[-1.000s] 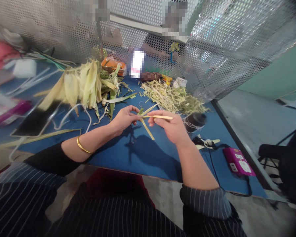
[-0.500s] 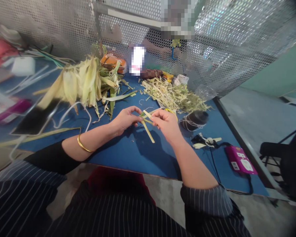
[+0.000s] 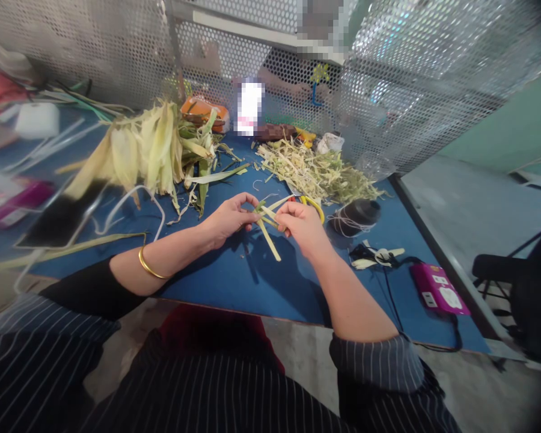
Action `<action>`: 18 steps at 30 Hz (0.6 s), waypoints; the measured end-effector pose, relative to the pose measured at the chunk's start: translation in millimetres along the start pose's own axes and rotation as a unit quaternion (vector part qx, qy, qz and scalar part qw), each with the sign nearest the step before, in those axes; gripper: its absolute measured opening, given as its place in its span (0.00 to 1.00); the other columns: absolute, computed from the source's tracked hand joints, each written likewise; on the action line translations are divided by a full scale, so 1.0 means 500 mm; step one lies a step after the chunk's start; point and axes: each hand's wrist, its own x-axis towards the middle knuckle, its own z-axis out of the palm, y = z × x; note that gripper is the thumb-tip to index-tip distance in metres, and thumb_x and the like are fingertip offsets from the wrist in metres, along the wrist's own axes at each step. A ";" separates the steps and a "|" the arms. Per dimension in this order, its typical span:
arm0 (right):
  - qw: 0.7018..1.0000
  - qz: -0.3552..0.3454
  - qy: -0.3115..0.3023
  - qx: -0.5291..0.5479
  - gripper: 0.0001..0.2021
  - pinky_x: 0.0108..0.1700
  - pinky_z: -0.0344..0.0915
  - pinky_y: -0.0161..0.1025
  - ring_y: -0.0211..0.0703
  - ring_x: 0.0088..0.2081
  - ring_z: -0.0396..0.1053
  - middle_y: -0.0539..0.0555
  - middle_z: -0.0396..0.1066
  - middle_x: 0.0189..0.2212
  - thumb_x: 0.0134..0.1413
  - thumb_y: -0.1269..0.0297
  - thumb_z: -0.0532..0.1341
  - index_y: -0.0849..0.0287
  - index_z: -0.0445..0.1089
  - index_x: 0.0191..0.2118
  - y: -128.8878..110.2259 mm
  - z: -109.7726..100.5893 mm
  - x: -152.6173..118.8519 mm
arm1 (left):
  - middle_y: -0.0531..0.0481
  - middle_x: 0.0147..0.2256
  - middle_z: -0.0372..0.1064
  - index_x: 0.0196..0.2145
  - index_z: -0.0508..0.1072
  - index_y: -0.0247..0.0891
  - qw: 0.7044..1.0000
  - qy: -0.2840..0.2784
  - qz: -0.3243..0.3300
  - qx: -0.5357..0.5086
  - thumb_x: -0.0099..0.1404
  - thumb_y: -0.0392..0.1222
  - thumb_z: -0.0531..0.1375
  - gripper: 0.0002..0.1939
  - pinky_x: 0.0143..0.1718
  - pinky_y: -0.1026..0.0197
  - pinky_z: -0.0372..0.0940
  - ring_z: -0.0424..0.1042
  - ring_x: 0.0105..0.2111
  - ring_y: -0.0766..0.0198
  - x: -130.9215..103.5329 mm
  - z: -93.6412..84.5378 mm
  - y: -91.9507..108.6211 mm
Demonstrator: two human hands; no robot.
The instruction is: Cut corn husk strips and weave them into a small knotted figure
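Observation:
Above the blue table, my left hand pinches several pale green husk strips where they cross. My right hand is closed on the strips' right side, close to the left fingertips. One strip hangs down toward the table's front edge, and others slant up to the right. Yellow-handled scissors lie just behind my right hand. A dark spool of thread stands to the right of that hand.
Corn husks are heaped at the back left, husk shreds at the back right. A black tablet-like panel and white cable lie left. A purple box sits at the right edge. Perforated metal panels stand behind.
My right hand has shifted slightly, and the strip at its fingertips lies at a lower angle. More of the scissors shows behind it. My left hand keeps its pinch.

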 end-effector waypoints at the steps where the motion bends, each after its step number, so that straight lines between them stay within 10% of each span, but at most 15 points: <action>1: 1.000 -0.001 0.002 -0.001 0.03 0.21 0.53 0.32 0.32 0.18 0.57 0.46 0.63 0.15 0.41 0.68 0.59 0.59 0.65 0.21 0.000 0.001 0.000 | 0.56 0.21 0.66 0.33 0.64 0.40 1.000 0.001 -0.001 0.000 0.52 0.34 0.62 0.11 0.21 0.63 0.44 0.60 0.18 0.73 0.000 0.000 0.000; 18: 0.994 -0.088 -0.010 -0.061 0.06 0.23 0.52 0.33 0.31 0.19 0.55 0.46 0.63 0.16 0.47 0.64 0.60 0.60 0.68 0.24 -0.011 -0.005 -0.006 | 0.52 0.22 0.69 0.30 0.69 0.36 1.000 0.030 0.002 -0.003 0.52 0.34 0.66 0.09 0.22 0.63 0.53 0.61 0.18 0.74 0.008 -0.003 -0.007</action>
